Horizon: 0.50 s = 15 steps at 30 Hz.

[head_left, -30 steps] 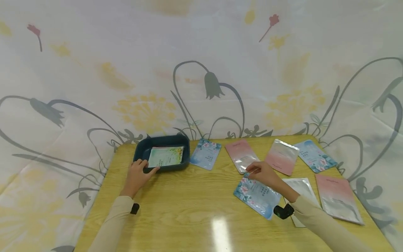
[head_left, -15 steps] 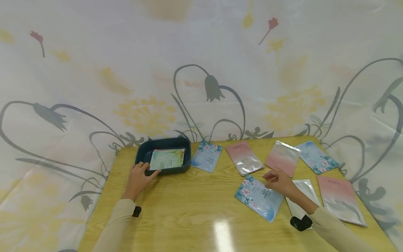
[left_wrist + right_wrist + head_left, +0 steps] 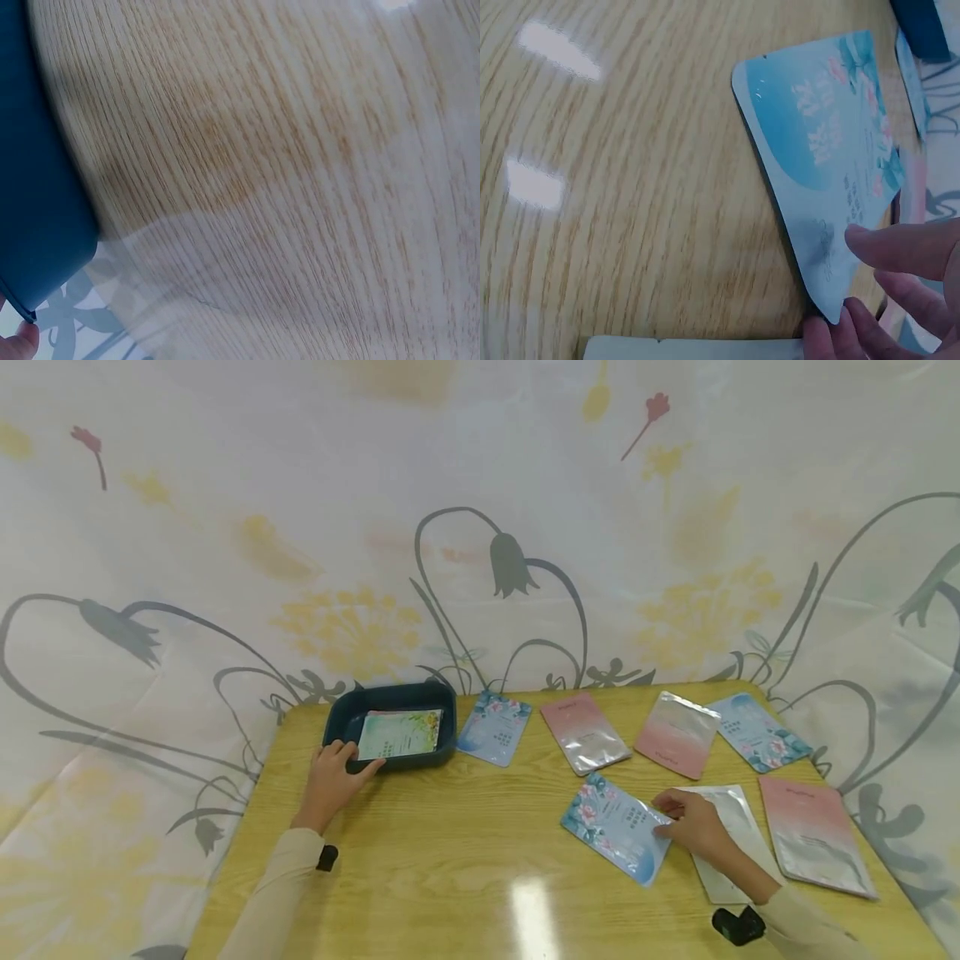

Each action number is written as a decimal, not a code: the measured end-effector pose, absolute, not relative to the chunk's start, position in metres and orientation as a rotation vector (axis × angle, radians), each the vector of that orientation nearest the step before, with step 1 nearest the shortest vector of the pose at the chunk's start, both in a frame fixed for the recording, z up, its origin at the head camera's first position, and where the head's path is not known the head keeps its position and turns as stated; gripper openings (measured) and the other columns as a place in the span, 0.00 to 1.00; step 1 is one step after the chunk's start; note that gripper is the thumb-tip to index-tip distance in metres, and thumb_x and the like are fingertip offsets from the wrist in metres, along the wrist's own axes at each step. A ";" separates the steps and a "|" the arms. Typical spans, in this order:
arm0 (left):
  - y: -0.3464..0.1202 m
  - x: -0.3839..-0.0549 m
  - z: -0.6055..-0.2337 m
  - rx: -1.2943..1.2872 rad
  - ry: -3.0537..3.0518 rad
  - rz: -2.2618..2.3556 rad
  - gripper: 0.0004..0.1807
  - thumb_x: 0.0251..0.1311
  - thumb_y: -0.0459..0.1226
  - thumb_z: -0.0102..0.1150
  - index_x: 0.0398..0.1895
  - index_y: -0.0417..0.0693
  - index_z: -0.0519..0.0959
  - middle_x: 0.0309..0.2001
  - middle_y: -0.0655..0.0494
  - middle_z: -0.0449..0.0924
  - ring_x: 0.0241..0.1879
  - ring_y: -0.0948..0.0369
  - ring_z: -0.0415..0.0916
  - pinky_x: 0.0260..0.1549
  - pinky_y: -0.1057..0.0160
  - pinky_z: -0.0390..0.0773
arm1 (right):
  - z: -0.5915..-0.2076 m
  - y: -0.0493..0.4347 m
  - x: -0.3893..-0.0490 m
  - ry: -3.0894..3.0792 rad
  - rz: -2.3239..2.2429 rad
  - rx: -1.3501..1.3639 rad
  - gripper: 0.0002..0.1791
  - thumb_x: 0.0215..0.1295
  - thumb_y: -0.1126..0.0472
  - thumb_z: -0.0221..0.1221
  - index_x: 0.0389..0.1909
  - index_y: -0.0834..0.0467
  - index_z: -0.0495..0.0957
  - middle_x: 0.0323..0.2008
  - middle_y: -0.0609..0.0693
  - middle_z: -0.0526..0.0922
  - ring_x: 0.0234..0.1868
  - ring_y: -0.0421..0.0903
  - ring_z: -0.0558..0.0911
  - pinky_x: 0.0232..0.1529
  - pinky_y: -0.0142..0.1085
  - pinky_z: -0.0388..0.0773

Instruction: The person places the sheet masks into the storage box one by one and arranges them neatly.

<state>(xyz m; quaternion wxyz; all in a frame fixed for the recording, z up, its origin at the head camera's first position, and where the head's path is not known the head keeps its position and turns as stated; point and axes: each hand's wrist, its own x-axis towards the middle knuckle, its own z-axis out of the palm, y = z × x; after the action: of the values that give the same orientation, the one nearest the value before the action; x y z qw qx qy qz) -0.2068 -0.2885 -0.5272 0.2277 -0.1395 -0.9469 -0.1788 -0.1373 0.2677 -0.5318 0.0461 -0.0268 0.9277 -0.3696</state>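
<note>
My left hand [image 3: 332,787] grips the near left corner of a dark blue plastic basin [image 3: 423,762], fingers over its rim. In the left wrist view, a fingertip [image 3: 22,341] shows at the rim's corner. Inside the basin lies a green-and-white floral sheet mask packet [image 3: 400,733], with a pink edge peeking out behind it. My right hand [image 3: 697,828] pinches the right edge of a blue floral sheet mask packet [image 3: 611,827]. The right wrist view shows the thumb [image 3: 900,244] over this packet, the other fingers at its corner.
Another blue packet [image 3: 495,728] lies beside the basin. Pink-and-silver packets [image 3: 583,731] [image 3: 678,735] [image 3: 813,835] and a blue one [image 3: 759,731] are spread at the right. Under my right forearm lies a white packet [image 3: 738,827]. A flower-printed cloth [image 3: 480,527] hangs behind the wooden table [image 3: 450,860].
My right hand has moved right and slightly down across the blue floral packet to its right edge, where it now pinches it. My left hand has stayed on the basin.
</note>
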 end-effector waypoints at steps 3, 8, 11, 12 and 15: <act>-0.289 -0.207 -0.527 -0.379 -2.601 -0.509 0.24 0.44 0.45 0.74 0.22 0.46 0.64 0.24 0.54 0.60 0.24 0.56 0.54 0.35 0.49 0.57 | -0.533 0.262 -0.135 2.876 -1.089 -0.076 0.19 0.40 0.72 0.71 0.36 0.68 0.78 0.35 0.60 0.80 0.35 0.57 0.79 0.36 0.48 0.76; -0.288 -0.207 -0.527 -0.402 -2.567 -0.504 0.24 0.42 0.44 0.75 0.22 0.46 0.66 0.24 0.53 0.61 0.24 0.54 0.59 0.36 0.47 0.60 | -0.533 0.255 -0.131 2.896 -1.046 -0.042 0.18 0.39 0.74 0.70 0.34 0.66 0.76 0.34 0.60 0.78 0.35 0.56 0.77 0.34 0.49 0.74; -0.286 -0.206 -0.527 -0.409 -2.553 -0.517 0.24 0.41 0.44 0.75 0.22 0.45 0.65 0.24 0.53 0.61 0.24 0.54 0.58 0.35 0.49 0.59 | -0.534 0.254 -0.130 2.884 -1.048 -0.061 0.13 0.41 0.76 0.68 0.30 0.64 0.78 0.33 0.57 0.80 0.29 0.51 0.73 0.29 0.43 0.72; -0.286 -0.206 -0.527 -0.410 -2.550 -0.519 0.24 0.40 0.43 0.75 0.22 0.45 0.65 0.24 0.53 0.61 0.24 0.54 0.58 0.35 0.49 0.58 | -0.534 0.254 -0.130 2.884 -1.047 -0.072 0.12 0.41 0.76 0.68 0.29 0.64 0.79 0.32 0.57 0.81 0.28 0.49 0.73 0.28 0.41 0.72; -0.285 -0.206 -0.528 -0.400 -2.553 -0.526 0.24 0.41 0.43 0.75 0.22 0.46 0.65 0.24 0.53 0.61 0.24 0.54 0.57 0.35 0.50 0.57 | -0.534 0.253 -0.129 2.880 -1.063 -0.087 0.09 0.44 0.78 0.65 0.28 0.64 0.83 0.32 0.57 0.82 0.24 0.45 0.69 0.23 0.35 0.67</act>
<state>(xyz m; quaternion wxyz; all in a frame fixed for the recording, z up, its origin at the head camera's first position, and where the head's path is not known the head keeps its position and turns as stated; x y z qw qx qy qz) -0.2063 -0.2851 -0.5278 0.2499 -0.1467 -0.9374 -0.1930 -0.1293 0.2534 -0.5341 0.0353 -0.0285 0.9372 -0.3458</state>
